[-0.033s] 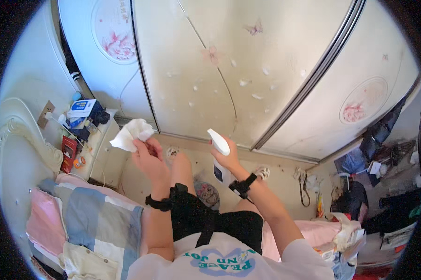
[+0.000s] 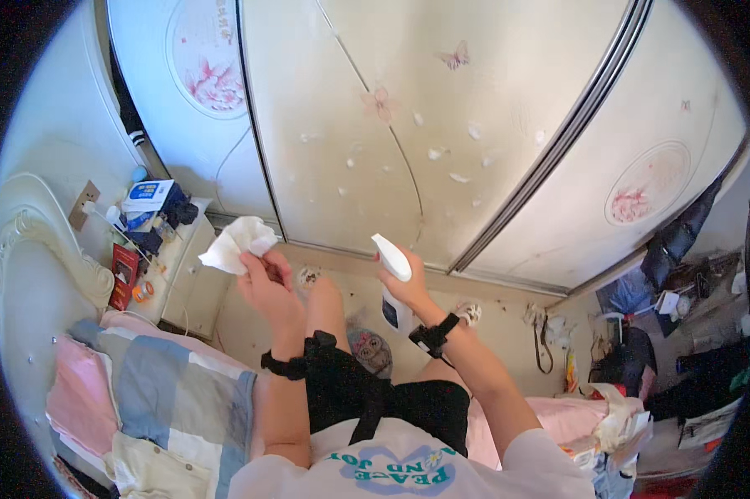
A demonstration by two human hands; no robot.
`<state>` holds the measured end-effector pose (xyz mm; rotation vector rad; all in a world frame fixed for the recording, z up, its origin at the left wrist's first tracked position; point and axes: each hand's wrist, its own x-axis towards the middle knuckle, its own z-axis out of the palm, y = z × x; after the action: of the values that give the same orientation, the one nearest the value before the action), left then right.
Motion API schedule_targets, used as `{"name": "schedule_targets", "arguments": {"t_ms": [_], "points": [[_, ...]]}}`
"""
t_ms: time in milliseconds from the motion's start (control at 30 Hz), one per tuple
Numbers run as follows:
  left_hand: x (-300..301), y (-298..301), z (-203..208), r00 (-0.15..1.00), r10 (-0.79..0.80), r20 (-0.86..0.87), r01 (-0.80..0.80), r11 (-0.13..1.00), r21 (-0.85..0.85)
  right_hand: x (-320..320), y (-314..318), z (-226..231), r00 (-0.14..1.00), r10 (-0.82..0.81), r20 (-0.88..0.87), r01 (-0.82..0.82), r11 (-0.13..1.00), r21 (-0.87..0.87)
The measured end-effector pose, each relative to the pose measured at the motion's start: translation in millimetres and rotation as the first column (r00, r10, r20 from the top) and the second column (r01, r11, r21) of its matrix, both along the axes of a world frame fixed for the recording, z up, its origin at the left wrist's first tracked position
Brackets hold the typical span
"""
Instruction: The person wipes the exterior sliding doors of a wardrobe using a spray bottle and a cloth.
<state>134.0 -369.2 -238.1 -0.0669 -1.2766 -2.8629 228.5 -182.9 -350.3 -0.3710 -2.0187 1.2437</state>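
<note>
A crumpled white tissue or cloth is pinched in my left hand, its loose end sticking out past the fingertips. My right hand is wrapped round the neck of a spray bottle, whose white trigger head points up and away toward the sliding wardrobe door. The bottle's pale body with a dark label hangs below the fingers, partly hidden by the hand. Both hands are held apart in front of me, above my knees, and neither touches the door.
On the left stands a cream bedside cabinet with boxes, a red booklet and an orange tape roll. Checked bedding lies beside me. A round grey stool or mat is on the floor. Bags and clutter fill the right side.
Hardly anything differs. The view has shifted very slightly, and the white tissue or cloth has changed shape a little in my left hand.
</note>
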Motion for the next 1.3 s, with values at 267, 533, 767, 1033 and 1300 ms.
{"name": "schedule_targets", "arguments": {"t_ms": [267,533,767,1033,1300], "points": [[0.0,-4.9,1.5,1.0,-0.013,0.015,0.013,0.998,-0.065,-15.4,5.3,59.6,0.988,0.004,-0.152,-0.008,1.0,-0.023],[-3.7,-4.7,0.8,0.998,0.047,-0.04,-0.044,0.997,0.055,-17.9,-1.3,144.8,0.925,-0.114,-0.363,0.126,0.992,0.009],[3.1,-0.9,6.6,0.999,0.046,-0.001,-0.046,0.996,0.082,-2.1,4.4,160.5,0.915,-0.141,-0.379,0.138,0.99,-0.034],[-8.9,-4.5,-12.6,0.998,0.043,-0.048,-0.044,0.999,-0.001,40.9,42.6,146.3,0.816,-0.395,-0.423,0.313,0.916,-0.252],[-3.5,11.4,-28.5,0.995,-0.074,-0.07,0.072,0.997,-0.037,150.1,130.4,58.0,0.609,-0.679,-0.409,0.689,0.709,-0.15]]}}
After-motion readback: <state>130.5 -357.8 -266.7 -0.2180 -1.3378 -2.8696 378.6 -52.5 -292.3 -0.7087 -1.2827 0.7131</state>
